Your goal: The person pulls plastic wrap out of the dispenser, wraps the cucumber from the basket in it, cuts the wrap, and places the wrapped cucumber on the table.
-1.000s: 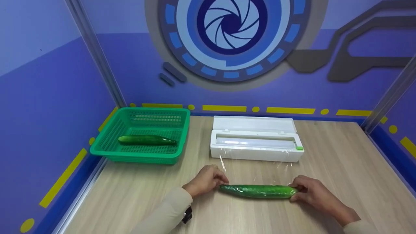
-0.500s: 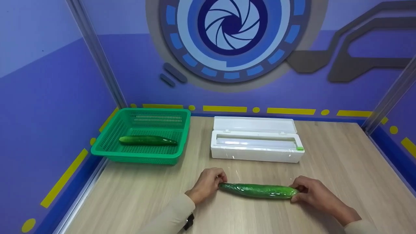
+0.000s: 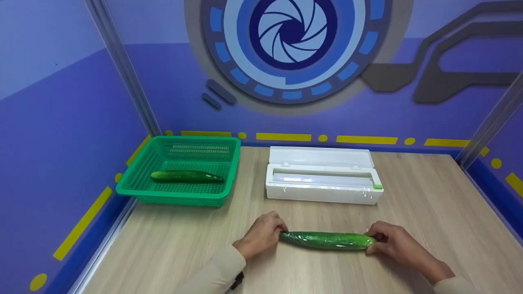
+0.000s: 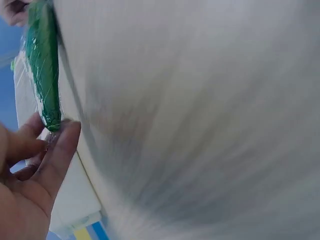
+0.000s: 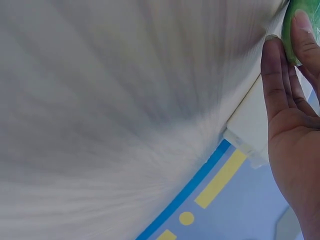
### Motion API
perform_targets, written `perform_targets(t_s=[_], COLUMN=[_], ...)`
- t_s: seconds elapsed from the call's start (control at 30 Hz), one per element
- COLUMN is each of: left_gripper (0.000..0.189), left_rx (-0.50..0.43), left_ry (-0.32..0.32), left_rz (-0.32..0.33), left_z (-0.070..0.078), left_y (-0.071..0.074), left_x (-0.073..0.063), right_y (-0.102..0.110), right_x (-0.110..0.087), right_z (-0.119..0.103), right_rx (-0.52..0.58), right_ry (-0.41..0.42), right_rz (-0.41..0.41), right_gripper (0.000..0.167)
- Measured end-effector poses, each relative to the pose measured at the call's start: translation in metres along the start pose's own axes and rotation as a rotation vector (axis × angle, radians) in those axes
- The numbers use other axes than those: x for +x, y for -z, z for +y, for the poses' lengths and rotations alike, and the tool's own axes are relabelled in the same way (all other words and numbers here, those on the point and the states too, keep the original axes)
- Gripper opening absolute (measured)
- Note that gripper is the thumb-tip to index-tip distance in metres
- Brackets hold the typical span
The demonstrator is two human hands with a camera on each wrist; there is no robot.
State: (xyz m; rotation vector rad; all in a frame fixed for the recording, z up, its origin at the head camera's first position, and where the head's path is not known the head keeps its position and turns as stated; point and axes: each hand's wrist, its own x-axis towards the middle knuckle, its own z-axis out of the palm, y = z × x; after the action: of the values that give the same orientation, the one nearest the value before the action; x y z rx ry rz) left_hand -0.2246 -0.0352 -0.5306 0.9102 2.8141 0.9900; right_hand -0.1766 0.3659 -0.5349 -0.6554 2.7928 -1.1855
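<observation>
A cucumber [image 3: 327, 240] covered in shiny clear plastic wrap lies crosswise between my hands, close over the table. My left hand [image 3: 261, 234] is at its dark left end; in the left wrist view its thumb and fingers pinch the plastic wrap [image 4: 51, 137] just past the cucumber's tip. At the paler right end, my right hand [image 3: 394, 243] grips the cucumber between thumb and fingers, as the right wrist view also shows with the cucumber's end [image 5: 288, 42] between them. Behind the hands stands a white cling film box [image 3: 322, 195], its lid raised and a film roll [image 3: 322, 179] inside.
A green plastic basket [image 3: 179, 199] stands at the back left, with another cucumber [image 3: 186, 176] lying on its bottom. Blue-purple wall panels [image 3: 327, 118] enclose the wooden table [image 3: 429, 196] at the back and sides.
My left hand has shifted slightly and now covers more of the cucumber's left tip. Film glints between the cucumber and the box have faded from view. My right hand holds its place.
</observation>
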Motion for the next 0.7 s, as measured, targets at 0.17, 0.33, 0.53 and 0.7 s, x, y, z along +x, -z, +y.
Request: perform_targets(t_s=[0.17, 0.33, 0.53, 0.7], left_gripper=[0.012, 0.026, 0.016, 0.015], left_rx=[0.164, 0.215, 0.112, -0.016], left_ry=[-0.077, -0.090, -0.118, -0.083], left_rz=[0.002, -0.021, -0.009, 0.004], left_z=[0.005, 0.003, -0.006, -0.012], left_y=[-0.001, -0.002, -0.003, -0.003], left_x=[-0.005, -0.005, -0.002, -0.001], right_y=[-0.001, 0.002, 0.001, -0.002], right_x=[-0.001, -0.001, 0.000, 0.000], right_z=[0.001, -0.003, -0.008, -0.010], right_rx=[-0.025, -0.064, -0.104, -0.100], right_ry=[0.040, -0.004, -0.062, -0.095], right_rz=[0.022, -0.013, -0.036, -0.024], right_gripper=[0.024, 0.022, 0.029, 0.031])
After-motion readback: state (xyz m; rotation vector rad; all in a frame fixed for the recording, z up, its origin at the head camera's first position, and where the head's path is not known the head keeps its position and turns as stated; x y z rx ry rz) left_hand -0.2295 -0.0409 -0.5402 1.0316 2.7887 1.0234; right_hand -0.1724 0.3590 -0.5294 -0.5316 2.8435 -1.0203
